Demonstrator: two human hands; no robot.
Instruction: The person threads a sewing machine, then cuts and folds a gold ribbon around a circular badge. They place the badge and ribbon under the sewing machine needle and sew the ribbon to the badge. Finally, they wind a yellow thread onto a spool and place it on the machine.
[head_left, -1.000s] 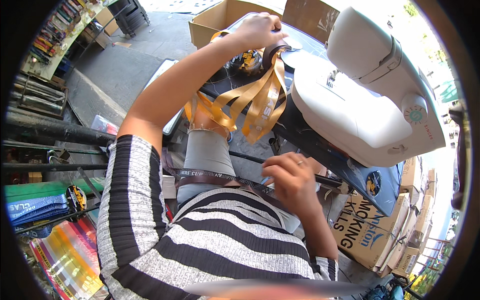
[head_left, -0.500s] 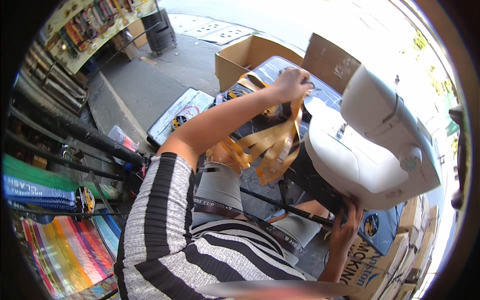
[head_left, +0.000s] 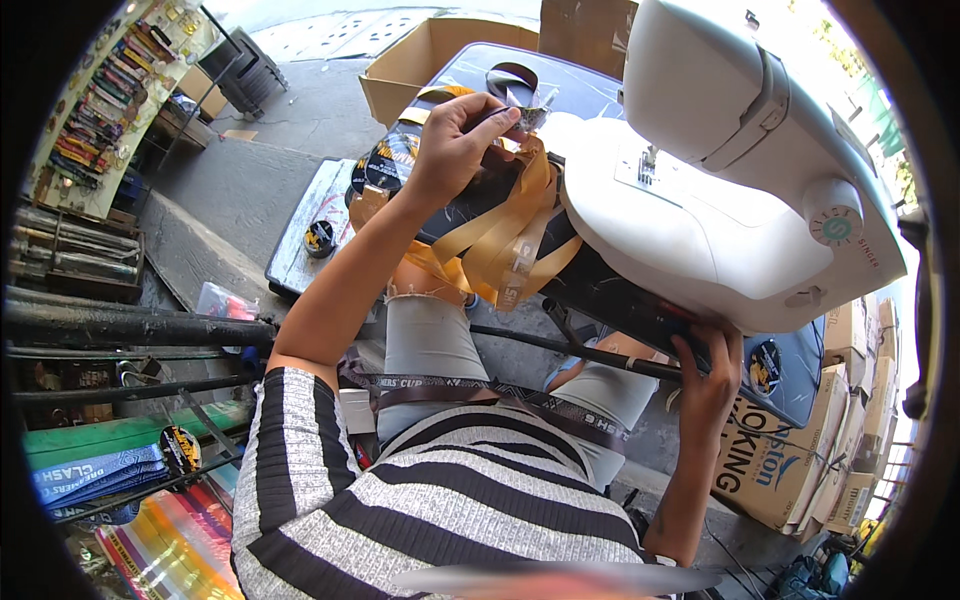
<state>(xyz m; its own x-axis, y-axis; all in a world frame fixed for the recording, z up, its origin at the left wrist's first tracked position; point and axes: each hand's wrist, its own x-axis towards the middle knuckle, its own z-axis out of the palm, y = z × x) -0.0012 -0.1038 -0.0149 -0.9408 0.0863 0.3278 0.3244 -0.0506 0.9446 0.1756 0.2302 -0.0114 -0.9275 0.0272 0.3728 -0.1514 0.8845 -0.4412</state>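
My left hand (head_left: 462,150) is closed in a pinch above the table, just left of the sewing machine. Between its thumb and fingers is a dark ribbon (head_left: 513,78), looped behind the hand, with a small shiny piece (head_left: 533,118) at the fingertips that I cannot make out. Yellow ribbons (head_left: 510,250) hang below this hand over the table's near edge. The white sewing machine (head_left: 690,220) stands on the dark tabletop, its needle area bare of cloth. My right hand (head_left: 712,370) has its fingers apart against the table's front edge, below the machine; its fingertips are partly hidden.
An open cardboard box (head_left: 440,62) stands behind the table. Round black-and-yellow rolls (head_left: 385,160) lie at its left side. A low white board (head_left: 312,225) is farther left, near black metal bars (head_left: 130,325). Cardboard cartons (head_left: 800,450) are stacked at right. A ribbon (head_left: 480,392) crosses my lap.
My view has shifted. My left hand has turned and drawn back left from the machine, and the dark ribbon loop now shows. My right hand stays at the table's front edge.
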